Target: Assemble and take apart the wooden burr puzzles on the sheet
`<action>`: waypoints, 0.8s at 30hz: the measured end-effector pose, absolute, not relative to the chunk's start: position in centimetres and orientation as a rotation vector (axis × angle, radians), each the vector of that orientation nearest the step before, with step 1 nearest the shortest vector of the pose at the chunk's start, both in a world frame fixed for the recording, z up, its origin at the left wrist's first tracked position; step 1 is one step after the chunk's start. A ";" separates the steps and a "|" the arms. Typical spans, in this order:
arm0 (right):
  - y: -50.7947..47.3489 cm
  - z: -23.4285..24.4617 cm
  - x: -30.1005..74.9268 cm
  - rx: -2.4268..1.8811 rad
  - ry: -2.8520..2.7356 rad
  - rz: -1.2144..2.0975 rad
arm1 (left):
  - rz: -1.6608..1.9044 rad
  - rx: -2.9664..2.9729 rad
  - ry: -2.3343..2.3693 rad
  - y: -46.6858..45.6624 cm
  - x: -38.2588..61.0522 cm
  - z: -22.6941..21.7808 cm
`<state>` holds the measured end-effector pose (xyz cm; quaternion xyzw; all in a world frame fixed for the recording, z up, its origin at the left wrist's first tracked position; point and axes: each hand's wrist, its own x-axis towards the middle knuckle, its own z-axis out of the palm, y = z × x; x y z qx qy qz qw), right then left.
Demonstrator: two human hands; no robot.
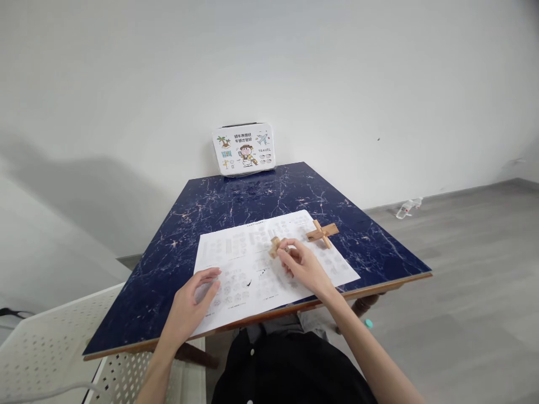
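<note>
Between the fingertips of my right hand [301, 264] is a small light wooden puzzle piece [275, 247], held just over the printed sheet [236, 252]. Its exact shape is partly covered by the fingers. My left hand [196, 300] rests at the sheet's left edge, fingers apart and curved, with nothing in it. To the right of my right hand, a cross of wooden pieces [330, 229] lies over the sheet's right edge. Rows of faint diagrams and small text cover the white paper.
The dark blue marbled table [252, 202] has a wooden edge. A white case [244, 148] with cartoon travel pictures leans on the wall at the back. A white perforated surface [37, 348] stands at lower left. On the floor lie a white object [408, 207] and a teal cap-like item [369, 324].
</note>
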<state>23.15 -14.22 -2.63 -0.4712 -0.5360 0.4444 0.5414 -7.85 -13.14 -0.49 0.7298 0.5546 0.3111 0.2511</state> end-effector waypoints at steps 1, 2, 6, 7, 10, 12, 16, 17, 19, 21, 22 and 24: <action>-14.8 -2.5 22.9 -1.100 -1.265 1.078 | 0.846 1.991 1.509 -13.1 -7.8 -0.4; -15.3 -2.4 22.8 -1.089 -1.265 1.090 | 0.844 1.995 1.509 -13.1 -7.8 -0.4; -16.3 -2.1 22.6 -1.067 -1.317 1.100 | 0.835 2.007 1.513 -13.2 -7.5 -0.1; -16.4 -2.1 22.6 -1.067 -1.332 1.098 | 0.831 2.009 1.516 -13.2 -7.4 -0.1; -16.6 -2.2 22.8 -1.086 -1.370 1.073 | 0.821 2.008 1.530 -13.3 -7.4 0.0; -16.6 -2.3 22.9 -1.099 -1.402 1.046 | 0.815 2.014 1.533 -13.2 -7.5 0.0; -16.7 -2.4 22.9 -1.113 -1.441 0.992 | 0.740 2.111 1.531 -13.2 -7.4 0.2; -16.7 -2.3 22.9 -1.109 -1.441 0.988 | 0.718 2.154 1.526 -13.3 -7.2 0.3; -16.8 -2.2 22.9 -1.083 -1.445 0.996 | 0.687 2.233 1.491 -13.6 -6.1 0.7; -17.0 -1.9 22.8 -1.041 -1.458 1.033 | 0.641 2.267 1.407 -14.0 -4.4 1.2; -17.0 -1.8 22.7 -1.014 -1.469 1.066 | 0.612 2.265 1.344 -14.1 -3.4 1.5; -17.2 -1.6 22.5 -0.954 -1.489 1.147 | 0.586 2.215 1.222 -14.3 -1.4 1.9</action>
